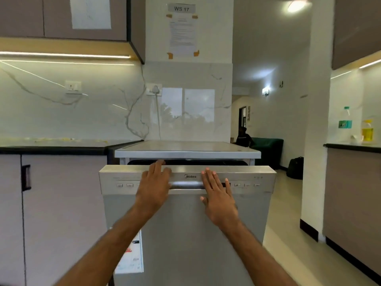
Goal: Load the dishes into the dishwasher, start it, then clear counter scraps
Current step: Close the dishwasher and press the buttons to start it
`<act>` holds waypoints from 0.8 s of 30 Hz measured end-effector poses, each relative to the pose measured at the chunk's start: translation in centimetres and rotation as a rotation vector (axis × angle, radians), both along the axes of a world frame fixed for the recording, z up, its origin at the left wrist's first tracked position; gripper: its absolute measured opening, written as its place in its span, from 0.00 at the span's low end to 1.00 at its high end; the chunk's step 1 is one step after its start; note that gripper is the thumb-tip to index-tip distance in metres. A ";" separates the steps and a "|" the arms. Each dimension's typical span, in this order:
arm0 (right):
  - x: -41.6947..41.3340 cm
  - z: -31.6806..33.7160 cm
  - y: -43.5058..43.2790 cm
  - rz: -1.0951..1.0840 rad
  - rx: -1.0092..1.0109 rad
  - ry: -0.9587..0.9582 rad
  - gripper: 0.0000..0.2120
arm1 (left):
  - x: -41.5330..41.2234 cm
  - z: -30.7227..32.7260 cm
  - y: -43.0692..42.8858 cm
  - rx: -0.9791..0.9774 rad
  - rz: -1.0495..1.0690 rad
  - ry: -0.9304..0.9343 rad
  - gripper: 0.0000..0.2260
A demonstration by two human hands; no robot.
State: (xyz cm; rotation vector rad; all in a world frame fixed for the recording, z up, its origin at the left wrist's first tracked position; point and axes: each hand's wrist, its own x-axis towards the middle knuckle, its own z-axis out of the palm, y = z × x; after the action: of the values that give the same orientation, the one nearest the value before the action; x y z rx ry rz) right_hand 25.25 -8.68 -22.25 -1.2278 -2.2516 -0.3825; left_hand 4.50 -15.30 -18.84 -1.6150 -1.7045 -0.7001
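**Head view.**
- Dishwasher [186, 234]: stood beside the counter [51, 150]. Its door was seen slightly ajar at the top.
- Left hand [153, 183]: fingers were held straight and close together, with the tips laid over the door's upper edge.
- Right hand [219, 196]: fingers were held straight and slightly spread, pressed flat on the control panel.
- Step judged: closing the door. Even pressure was advised either side of the handle recess [185, 185] until the latch caught, with the buttons [124, 185] left untouched.
- Scraps [61, 139]: noted on the counter.

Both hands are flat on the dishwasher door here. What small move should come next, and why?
Probably press the door forward until it latches. A dark gap shows above its top edge, so it stands ajar, and the left hand and right hand lie flat on its front, either side of the handle, placed to push.
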 end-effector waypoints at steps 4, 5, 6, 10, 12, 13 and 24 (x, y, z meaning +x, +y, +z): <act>-1.4 1.3 4.7 -0.034 0.034 -0.049 0.36 | -3.8 3.2 5.1 -0.120 0.067 0.073 0.44; -1.8 1.6 5.8 -0.047 0.055 -0.063 0.35 | -4.8 3.8 6.3 -0.175 0.110 0.082 0.44; -2.2 1.9 6.7 -0.062 0.080 -0.082 0.35 | -5.7 4.2 7.3 -0.223 0.146 0.092 0.42; -2.6 2.6 9.6 -0.062 0.162 -0.124 0.34 | -8.1 4.4 10.1 -0.177 0.066 0.015 0.37; -2.2 2.9 10.8 0.003 0.249 -0.112 0.34 | -8.7 4.6 10.7 -0.087 -0.011 -0.047 0.35; -2.1 3.4 11.4 0.027 0.282 -0.089 0.35 | -8.8 4.9 10.8 -0.058 -0.037 -0.075 0.34; -3.6 6.6 16.1 0.133 0.215 0.333 0.32 | -9.9 5.3 12.0 0.037 -0.142 -0.222 0.30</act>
State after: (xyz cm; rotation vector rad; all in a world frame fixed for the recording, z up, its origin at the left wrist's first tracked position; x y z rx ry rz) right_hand 21.68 7.45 -15.62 -0.9480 -1.9384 -0.3318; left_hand -5.35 -3.32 -13.57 -1.6968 -1.7303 -1.0067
